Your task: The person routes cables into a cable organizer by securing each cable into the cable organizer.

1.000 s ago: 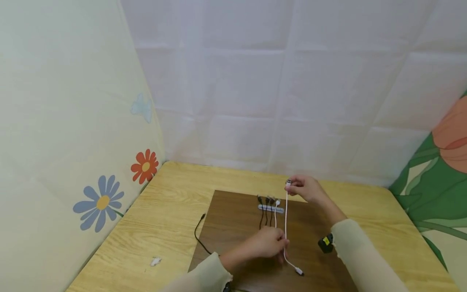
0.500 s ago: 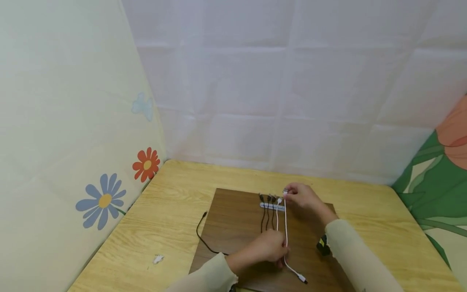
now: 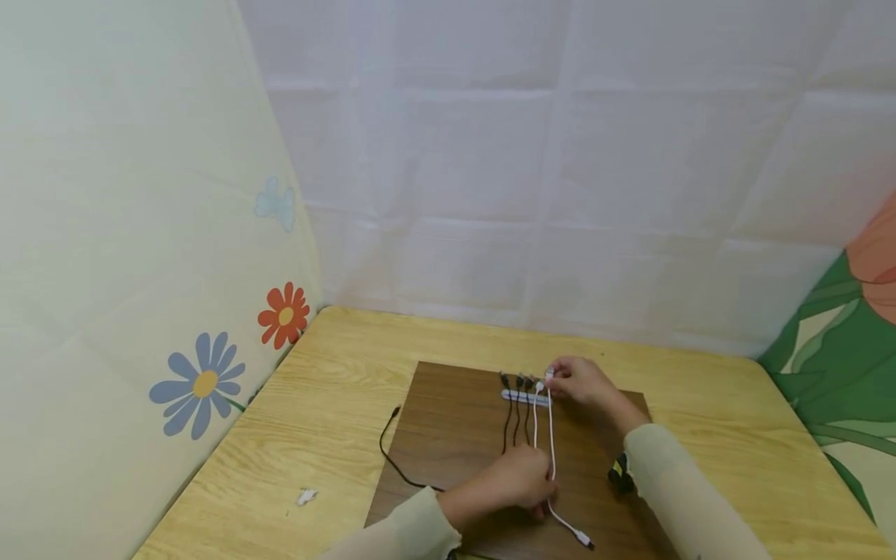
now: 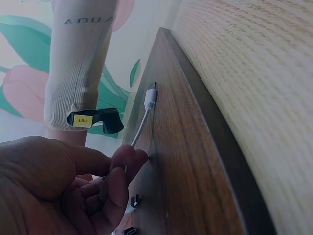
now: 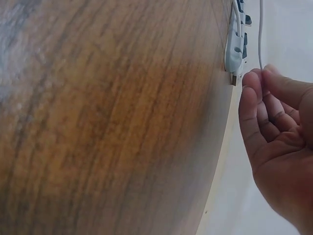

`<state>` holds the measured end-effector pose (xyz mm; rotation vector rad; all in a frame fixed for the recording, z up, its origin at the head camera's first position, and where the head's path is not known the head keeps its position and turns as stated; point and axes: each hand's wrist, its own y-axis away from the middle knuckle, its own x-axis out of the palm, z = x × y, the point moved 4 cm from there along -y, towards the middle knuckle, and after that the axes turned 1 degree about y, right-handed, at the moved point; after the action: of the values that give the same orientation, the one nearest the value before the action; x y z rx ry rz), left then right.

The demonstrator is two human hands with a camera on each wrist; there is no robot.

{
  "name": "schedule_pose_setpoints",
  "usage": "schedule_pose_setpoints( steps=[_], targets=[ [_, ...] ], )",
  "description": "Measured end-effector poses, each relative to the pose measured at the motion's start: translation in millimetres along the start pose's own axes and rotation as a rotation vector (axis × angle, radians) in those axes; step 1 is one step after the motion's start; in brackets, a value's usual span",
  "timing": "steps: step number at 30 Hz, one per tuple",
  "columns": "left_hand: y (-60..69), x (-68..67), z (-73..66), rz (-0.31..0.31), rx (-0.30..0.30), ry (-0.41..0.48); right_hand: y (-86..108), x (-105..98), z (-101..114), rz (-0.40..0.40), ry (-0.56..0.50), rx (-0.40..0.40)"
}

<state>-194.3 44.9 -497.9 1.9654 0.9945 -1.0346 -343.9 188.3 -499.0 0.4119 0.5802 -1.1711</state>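
Note:
Between my two hands a white USB cable (image 3: 551, 435) is stretched over a dark brown board. Near its far end, my right hand (image 3: 581, 383) pinches it between thumb and fingertips, close to the right end of a pale clip strip (image 3: 513, 396). My left hand (image 3: 521, 476) pinches the cable lower down, and the free white plug (image 4: 150, 95) pokes out past its fingers in the left wrist view. Several black cables and a second white cable (image 3: 536, 424) run through the strip. In the right wrist view the strip (image 5: 234, 59) lies just left of my right fingertips.
The brown board (image 3: 448, 404) lies on a light wood-patterned table (image 3: 336, 389). A loose black cable (image 3: 383, 449) curls over the board's left edge. A small white scrap (image 3: 306, 496) is on the table at the left. White and flower-printed cloths stand around the table.
My right hand has come down with the upper end of the white cable, nearer the strip. The left hand keeps its pinch at about the same place. The head view has shifted slightly.

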Motion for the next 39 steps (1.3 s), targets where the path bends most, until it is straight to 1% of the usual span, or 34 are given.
schedule_pose_setpoints(
  steps=[2,5,9,12,19,24,28,33,34,39],
  targets=[
    [0.1,0.3,-0.7,0.000,-0.004,-0.025,0.5,1.0,-1.4,0.005,-0.003,0.006],
    [-0.7,0.5,-2.2,-0.003,0.015,-0.116,2.0,1.7,-2.9,0.011,0.020,0.012],
    [-2.2,-0.3,-4.7,-0.037,0.056,-0.263,3.7,3.0,-5.6,0.020,0.069,0.021],
    [-3.2,-0.2,-5.3,-0.056,0.065,-0.318,3.9,4.6,-7.0,0.027,0.084,0.028],
    [-5.9,1.5,-4.7,-0.036,0.080,-0.361,2.4,4.6,-3.8,0.013,0.126,0.028],
    [-7.8,2.7,-4.4,-0.027,0.095,-0.408,0.6,4.9,-2.1,-0.001,0.130,0.026],
    [-8.5,3.5,-3.3,-0.007,0.066,-0.402,0.2,5.0,-1.3,-0.007,0.129,0.010],
    [-5.0,2.4,-2.6,-0.013,0.010,-0.417,-0.5,5.2,-2.3,0.001,0.133,-0.001],
    [-4.2,2.3,-2.8,-0.016,0.005,-0.429,-0.6,5.5,-2.6,0.003,0.135,-0.001],
    [-2.7,1.8,-2.5,0.001,-0.006,-0.435,-0.7,8.3,-4.6,0.009,0.147,0.002]
  ],
)
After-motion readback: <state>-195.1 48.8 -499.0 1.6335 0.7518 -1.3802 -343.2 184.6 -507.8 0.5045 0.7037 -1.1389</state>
